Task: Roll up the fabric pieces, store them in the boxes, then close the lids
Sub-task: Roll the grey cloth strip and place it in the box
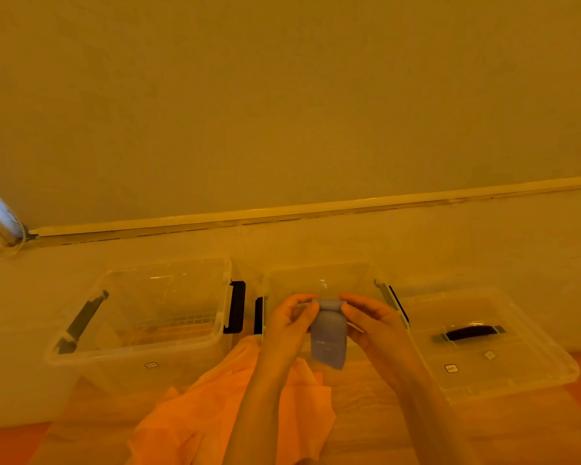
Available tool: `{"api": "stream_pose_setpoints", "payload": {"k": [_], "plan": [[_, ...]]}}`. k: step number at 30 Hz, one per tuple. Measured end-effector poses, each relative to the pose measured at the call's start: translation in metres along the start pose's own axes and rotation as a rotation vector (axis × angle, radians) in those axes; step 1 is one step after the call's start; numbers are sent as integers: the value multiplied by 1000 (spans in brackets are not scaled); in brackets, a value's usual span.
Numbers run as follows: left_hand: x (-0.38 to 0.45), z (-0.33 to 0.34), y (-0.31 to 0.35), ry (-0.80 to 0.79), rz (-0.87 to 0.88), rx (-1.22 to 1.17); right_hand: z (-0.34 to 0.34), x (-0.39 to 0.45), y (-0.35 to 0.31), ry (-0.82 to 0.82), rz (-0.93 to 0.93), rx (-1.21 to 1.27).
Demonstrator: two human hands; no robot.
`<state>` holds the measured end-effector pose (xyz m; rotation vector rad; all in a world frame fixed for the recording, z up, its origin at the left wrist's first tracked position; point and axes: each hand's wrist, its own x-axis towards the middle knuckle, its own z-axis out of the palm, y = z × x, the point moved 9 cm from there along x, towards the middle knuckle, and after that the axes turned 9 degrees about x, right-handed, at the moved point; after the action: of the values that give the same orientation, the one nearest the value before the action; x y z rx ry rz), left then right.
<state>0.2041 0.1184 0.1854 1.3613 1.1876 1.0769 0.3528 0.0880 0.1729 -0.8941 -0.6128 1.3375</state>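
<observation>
2 hands, left (291, 318) and right (366, 317), each grip pinching blue fabric (328, 337) top roll.

Home room — plain wall (282, 95), baseboard (316, 209).

Dim, heavy orange-yellow cast; soft overall blur; wide-angle bending at edges; bluish-white glare streak at left edge
</observation>
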Motion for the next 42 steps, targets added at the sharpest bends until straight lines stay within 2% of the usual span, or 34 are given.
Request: {"api": "stream_pose_setpoints", "payload": {"k": [5,11,19,24,34,38,42], "plan": [[-2,3,4,-31,49,57,-4,-2,4,26,23,-21],[-1,7,-4,-14,-46,-20,-5,-2,-2,6,-2,-48],[-3,10,2,-55,37,25,-6,-2,4,14,32,-34],[-3,8,-5,-40,-34,-25,-8,-1,-1,12,9,-28],[-3,9,4,-68,49,10,-7,-4,1,23,32,-34],[-2,7,-4,-29,-38,-42,-7,-2,0,17,22,-19],[0,4,-3,4,-21,17,-4,-3,0,-24,23,-5]]}}
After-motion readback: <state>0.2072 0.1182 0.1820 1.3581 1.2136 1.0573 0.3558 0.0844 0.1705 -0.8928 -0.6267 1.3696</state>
